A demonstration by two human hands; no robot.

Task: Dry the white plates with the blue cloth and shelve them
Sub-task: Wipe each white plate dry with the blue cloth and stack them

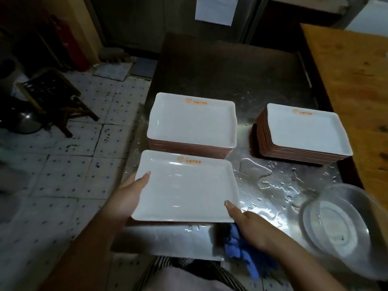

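Across the wet steel table [210, 80] that fills the middle of the room, two stacks of rectangular white plates stand side by side: the left stack [192, 120] directly ahead of the person, the right stack [304, 131] well apart from it, near the wooden counter [357, 80]. Puddles and droplets lie on the metal between them and the steel basin [336, 223] at the near right corner. Held above the table's near edge, just in front of the left stack, is a single white plate [184, 185], face up, its long axis running left to right with the orange logo on the far edge. The left hand [126, 196] grips its left short side, thumb lying over the rim and the fingers hidden underneath. The right hand [249, 225] holds the near right corner, thumb on the rim, and also has the blue cloth [239, 253] bunched beneath it, hanging below the plate. Whether the cloth touches the plate's underside I cannot tell. To my eye the plate is between wiping and setting down; the left stack lies straight ahead of it, aligned the same way, so a short push forward would land it there.
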